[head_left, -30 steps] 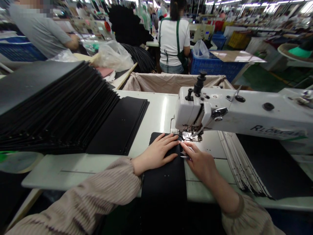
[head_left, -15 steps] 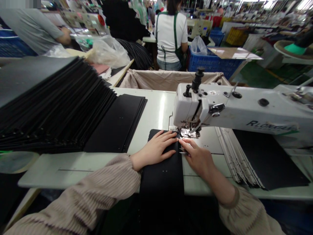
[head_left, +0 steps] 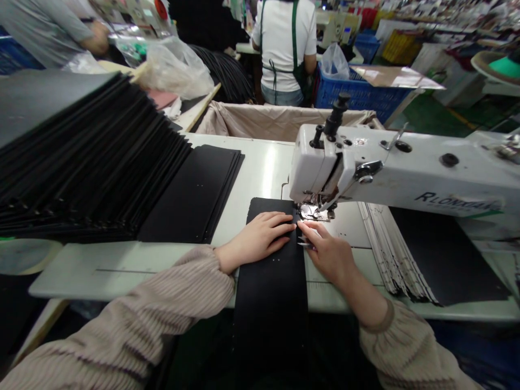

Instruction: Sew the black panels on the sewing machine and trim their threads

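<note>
Under my left hand [head_left: 260, 238] lies a long black panel [head_left: 270, 292]; the palm is flat and the fingers are stretched across it. The panel's right edge runs beside the presser foot [head_left: 314, 212] of a white sewing machine [head_left: 365, 168], and its near end hangs over the table edge. My right hand [head_left: 329, 252] is closed, its fingertips at the panel's right edge just in front of the foot. Pointed metal blades of what look like thread snips [head_left: 304, 244] stick out from under its fingers; their handles are hidden in the hand.
A tall pile of black panels [head_left: 81, 162] leans at the left, with a lower stack [head_left: 187, 195] next to it. More panels [head_left: 447, 254] lie right, under the machine arm. Behind the table [head_left: 264, 162] are a cloth-lined bin [head_left: 260, 122] and a co-worker [head_left: 286, 51].
The black panel has slid a little forward past the presser foot. My left fingers are closer together. The camera view has tipped slightly downward.
</note>
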Available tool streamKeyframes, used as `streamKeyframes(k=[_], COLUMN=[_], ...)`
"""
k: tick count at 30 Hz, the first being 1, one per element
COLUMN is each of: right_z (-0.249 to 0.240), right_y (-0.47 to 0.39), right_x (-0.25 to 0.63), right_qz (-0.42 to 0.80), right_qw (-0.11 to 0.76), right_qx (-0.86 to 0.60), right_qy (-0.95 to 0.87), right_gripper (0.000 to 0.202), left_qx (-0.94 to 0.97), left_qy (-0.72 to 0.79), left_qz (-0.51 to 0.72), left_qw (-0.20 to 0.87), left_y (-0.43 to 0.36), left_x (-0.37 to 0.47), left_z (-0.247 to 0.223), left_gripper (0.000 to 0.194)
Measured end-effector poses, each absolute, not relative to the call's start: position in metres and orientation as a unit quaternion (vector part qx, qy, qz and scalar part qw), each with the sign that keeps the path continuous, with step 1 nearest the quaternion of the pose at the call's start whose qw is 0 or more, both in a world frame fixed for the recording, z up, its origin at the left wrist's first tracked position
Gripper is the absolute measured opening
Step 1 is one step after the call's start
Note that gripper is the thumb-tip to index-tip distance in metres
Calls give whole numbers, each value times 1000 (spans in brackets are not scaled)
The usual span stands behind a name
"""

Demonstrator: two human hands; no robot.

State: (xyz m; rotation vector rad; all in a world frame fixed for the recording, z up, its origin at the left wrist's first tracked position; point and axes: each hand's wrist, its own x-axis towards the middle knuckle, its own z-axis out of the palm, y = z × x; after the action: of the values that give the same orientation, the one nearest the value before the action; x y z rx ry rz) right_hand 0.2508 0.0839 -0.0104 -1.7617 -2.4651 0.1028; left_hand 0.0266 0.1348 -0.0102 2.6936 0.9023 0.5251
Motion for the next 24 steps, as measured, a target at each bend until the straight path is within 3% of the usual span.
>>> streamKeyframes(k=[24], right_z=[-9], right_y=[83], right_x=[251], right_qz=[45], right_qw=[58], right_qx=[-582], right_qy=[-810], right_gripper=[54], left_qx=[925], left_qy=[314], left_qz=[179], left_qw=[120], left_y=[137], left_x=[27], left_z=[-12], left_gripper=[34])
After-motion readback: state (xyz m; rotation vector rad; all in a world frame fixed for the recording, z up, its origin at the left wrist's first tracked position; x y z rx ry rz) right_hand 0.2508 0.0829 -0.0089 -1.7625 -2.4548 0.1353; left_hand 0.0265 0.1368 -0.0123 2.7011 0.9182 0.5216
